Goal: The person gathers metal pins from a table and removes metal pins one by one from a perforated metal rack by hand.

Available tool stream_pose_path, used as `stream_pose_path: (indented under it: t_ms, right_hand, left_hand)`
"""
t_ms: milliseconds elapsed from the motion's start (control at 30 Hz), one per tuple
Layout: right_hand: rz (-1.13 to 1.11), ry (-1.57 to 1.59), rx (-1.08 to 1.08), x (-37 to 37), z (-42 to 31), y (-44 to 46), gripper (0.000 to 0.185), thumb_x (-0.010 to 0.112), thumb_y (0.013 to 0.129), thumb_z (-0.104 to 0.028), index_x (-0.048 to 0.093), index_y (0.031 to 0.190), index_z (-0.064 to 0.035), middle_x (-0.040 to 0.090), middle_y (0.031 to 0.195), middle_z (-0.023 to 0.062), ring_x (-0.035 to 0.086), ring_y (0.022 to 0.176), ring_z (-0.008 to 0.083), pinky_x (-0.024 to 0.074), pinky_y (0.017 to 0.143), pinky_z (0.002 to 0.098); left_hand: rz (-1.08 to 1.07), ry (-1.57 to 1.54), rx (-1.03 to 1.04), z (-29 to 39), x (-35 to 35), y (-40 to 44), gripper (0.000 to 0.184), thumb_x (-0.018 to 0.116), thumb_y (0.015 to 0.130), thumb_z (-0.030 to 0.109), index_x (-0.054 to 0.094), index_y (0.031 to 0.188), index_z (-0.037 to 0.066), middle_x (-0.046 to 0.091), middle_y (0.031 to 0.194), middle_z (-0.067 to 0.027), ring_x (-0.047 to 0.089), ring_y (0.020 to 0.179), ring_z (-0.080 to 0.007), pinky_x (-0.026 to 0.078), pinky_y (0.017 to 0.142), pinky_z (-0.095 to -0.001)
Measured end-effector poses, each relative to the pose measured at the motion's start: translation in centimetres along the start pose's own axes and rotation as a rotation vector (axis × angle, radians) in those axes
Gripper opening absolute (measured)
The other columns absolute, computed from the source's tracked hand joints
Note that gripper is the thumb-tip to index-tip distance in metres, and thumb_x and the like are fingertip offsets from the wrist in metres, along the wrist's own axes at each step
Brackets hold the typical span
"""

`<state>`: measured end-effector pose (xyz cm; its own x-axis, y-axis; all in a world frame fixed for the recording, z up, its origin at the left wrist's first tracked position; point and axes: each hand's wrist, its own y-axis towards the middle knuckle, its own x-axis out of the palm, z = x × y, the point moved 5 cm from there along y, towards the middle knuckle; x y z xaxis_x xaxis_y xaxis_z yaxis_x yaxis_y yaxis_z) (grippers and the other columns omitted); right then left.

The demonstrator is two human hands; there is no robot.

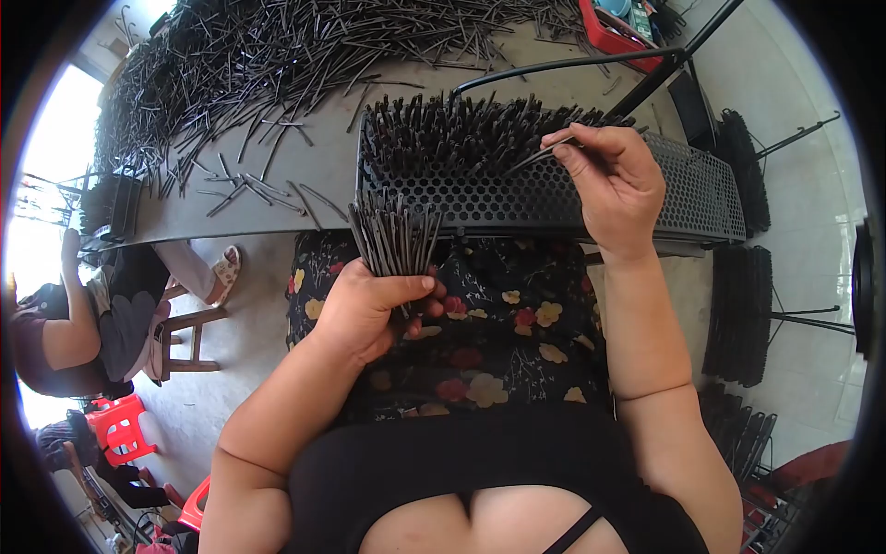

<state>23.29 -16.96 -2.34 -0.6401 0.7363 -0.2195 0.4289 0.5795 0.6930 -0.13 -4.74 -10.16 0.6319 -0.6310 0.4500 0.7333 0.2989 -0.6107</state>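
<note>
A grey worktable [325,164] bears a tangled heap of dark strips [277,60] from 10 to 12 o'clock, loose strips [245,191] scattered at 10, a perforated rack [517,205] spanning 12 to 2, and a red bin [598,35] at 1.

Left hand [374,309] wrapped round fat bunch of dark sticks [392,240], right hand [623,189] pinching single stick [532,162] at perforated black rack [697,185], back part crammed with upright sticks [443,134]. Messy heap of loose sticks [277,65] further back on grey surface [175,217], plus red bin [598,35]. Somebody [69,337] sitting off left, wooden stool [196,319] there too.
</note>
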Motion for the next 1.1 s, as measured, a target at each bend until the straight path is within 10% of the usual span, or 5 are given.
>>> stream_pose_path:
  t_ms: [400, 667, 1100]
  right_hand:
    - [-0.104, -0.165, 0.008, 1.8, -0.3, -0.3, 0.017, 0.072, 0.082, 0.011, 0.069, 0.095, 0.0012, 0.073, 0.089, 0.0096, 0.073, 0.084, 0.0162, 0.0587, 0.077, 0.0252]
    - [-0.135, -0.470, -0.073, 1.8, 0.1, 0.4, 0.019, 0.077, 0.082, -0.009, 0.076, 0.101, -0.0089, 0.075, 0.104, 0.0058, 0.066, 0.116, 0.0283, 0.0484, 0.099, 0.0376]
    - [-0.102, -0.669, -0.233, 3.8, -2.6, -0.4, 0.021, 0.078, 0.078, -0.004, 0.075, 0.099, -0.0072, 0.074, 0.109, 0.0066, 0.061, 0.123, 0.0310, 0.0504, 0.098, 0.0384]
  left_hand:
    - [-0.024, 0.003, -0.006, 0.0, -0.3, -0.1, 0.012, 0.068, 0.085, 0.001, 0.065, 0.097, 0.000, 0.070, 0.086, -0.0132, 0.069, 0.072, -0.0212, 0.047, 0.049, -0.0302]
    - [0.000, 0.014, 0.020, -0.2, -0.8, 0.2, 0.012, 0.067, 0.087, 0.004, 0.065, 0.099, 0.001, 0.071, 0.087, -0.0116, 0.069, 0.073, -0.0195, 0.049, 0.051, -0.0296]
    - [0.026, 0.078, 0.185, -0.1, -1.6, -0.4, 0.013, 0.068, 0.087, 0.005, 0.066, 0.098, 0.000, 0.070, 0.086, -0.0098, 0.066, 0.066, -0.0170, 0.049, 0.050, -0.0267]
